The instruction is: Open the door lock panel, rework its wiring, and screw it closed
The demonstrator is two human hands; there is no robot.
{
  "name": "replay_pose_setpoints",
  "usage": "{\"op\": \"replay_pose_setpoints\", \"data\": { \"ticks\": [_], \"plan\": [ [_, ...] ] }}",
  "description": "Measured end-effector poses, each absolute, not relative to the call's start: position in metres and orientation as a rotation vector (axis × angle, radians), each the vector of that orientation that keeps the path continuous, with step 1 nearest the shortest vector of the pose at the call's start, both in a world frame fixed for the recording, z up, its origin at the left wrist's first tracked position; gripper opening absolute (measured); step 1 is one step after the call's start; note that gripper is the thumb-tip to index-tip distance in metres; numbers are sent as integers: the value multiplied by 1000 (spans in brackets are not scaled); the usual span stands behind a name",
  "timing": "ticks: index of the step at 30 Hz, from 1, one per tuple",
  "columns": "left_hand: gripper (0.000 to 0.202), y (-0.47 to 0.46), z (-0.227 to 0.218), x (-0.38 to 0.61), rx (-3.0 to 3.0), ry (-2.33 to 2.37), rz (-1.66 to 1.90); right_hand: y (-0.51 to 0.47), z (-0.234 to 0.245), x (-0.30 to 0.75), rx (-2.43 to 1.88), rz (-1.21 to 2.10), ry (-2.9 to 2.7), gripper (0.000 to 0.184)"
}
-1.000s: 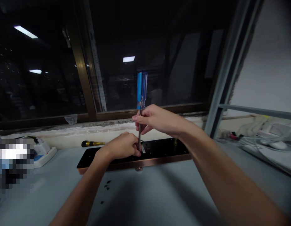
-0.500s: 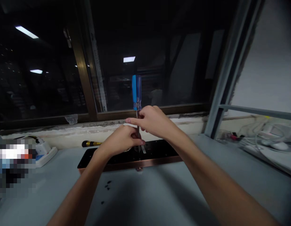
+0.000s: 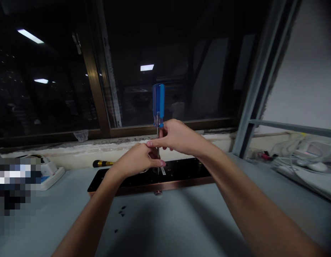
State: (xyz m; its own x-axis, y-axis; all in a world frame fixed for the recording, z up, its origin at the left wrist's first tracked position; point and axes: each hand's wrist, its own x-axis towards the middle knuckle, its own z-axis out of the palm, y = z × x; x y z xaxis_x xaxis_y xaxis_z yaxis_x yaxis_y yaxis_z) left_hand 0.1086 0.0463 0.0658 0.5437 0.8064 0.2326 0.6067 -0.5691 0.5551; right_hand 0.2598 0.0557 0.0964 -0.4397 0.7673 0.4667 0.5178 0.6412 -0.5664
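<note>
A blue-handled screwdriver [image 3: 158,104] stands upright over a long black panel with a copper edge [image 3: 181,170] lying on the grey table. My right hand [image 3: 176,137] pinches the metal shaft just under the blue handle. My left hand [image 3: 137,160] is closed round the lower shaft near its tip, resting on the panel. The tip itself is hidden by my fingers.
A black and gold tool handle [image 3: 102,164] lies behind the panel's left end. Small dark screws [image 3: 122,212] are scattered on the table in front. A white power strip [image 3: 49,172] sits at left, cables and white devices [image 3: 305,157] at right, a window sill behind.
The screwdriver handle has turned and shifted slightly right since half a second ago. My right hand regripped the shaft; my left hand stayed at the lower shaft.
</note>
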Motion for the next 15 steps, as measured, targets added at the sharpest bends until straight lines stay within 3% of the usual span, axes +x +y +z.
{"op": "replay_pose_setpoints", "data": {
  "ticks": [3,6,9,15],
  "plan": [
    [17,47,66,109,2437,1190,612,55,96,260,-1019,433,-2142,34],
    [9,44,69,110,2435,1155,609,57,94,263,-799,832,-2138,18],
    [14,40,74,109,2438,1176,516,59,93,266,-606,1084,-2073,14],
    [21,39,74,109,2421,1190,462,57,96,265,-681,941,-2020,8]
  ]
}}
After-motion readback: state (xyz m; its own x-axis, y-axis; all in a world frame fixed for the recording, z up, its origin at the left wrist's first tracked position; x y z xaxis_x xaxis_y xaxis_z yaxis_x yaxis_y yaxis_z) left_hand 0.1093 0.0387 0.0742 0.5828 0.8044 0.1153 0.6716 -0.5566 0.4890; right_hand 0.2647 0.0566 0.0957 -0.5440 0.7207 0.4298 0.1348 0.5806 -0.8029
